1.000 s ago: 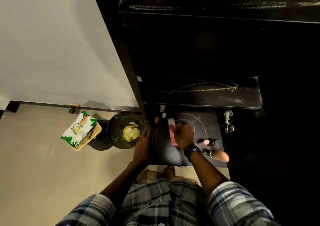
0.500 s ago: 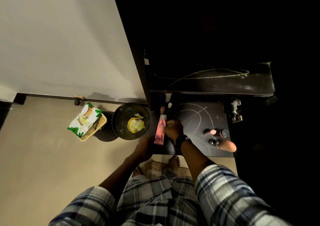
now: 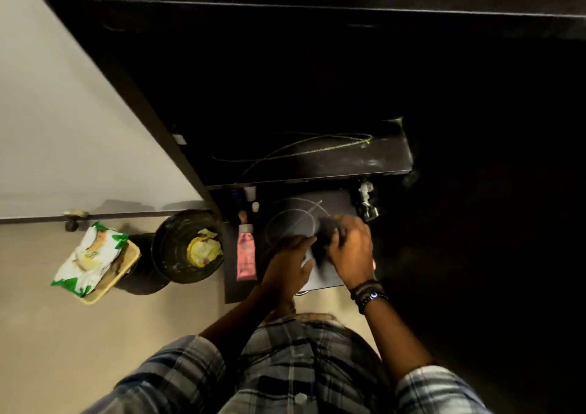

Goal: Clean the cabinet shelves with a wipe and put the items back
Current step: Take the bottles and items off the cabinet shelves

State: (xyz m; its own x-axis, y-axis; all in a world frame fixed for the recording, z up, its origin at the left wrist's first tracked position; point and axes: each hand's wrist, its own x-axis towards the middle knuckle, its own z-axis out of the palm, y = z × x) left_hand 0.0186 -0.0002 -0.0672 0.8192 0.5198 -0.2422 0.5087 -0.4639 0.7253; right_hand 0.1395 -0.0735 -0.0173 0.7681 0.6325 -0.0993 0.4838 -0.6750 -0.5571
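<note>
Restocking step in hand, by my judgement. Both hands meet over the bottom shelf (image 3: pixel 336 201) near its front right corner. Right hand (image 3: pixel 350 248) is curled around a dark, blurred item (image 3: pixel 326 233); left hand (image 3: pixel 290 263) fingers: cannot tell. Pink tube (image 3: pixel 246 252) lies along the left edge. Wipe pack (image 3: pixel 87 258) sits on the floor, well apart. Next: seat the item clear of the tube

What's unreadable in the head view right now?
- Dark object between the left hand and right hand: motion-blurred, identity and grip unclear.
- Small bottles at the back of the bottom shelf: too dim.
- Cabinet right side: lost in darkness.
- Pink tube label: too small.
</note>
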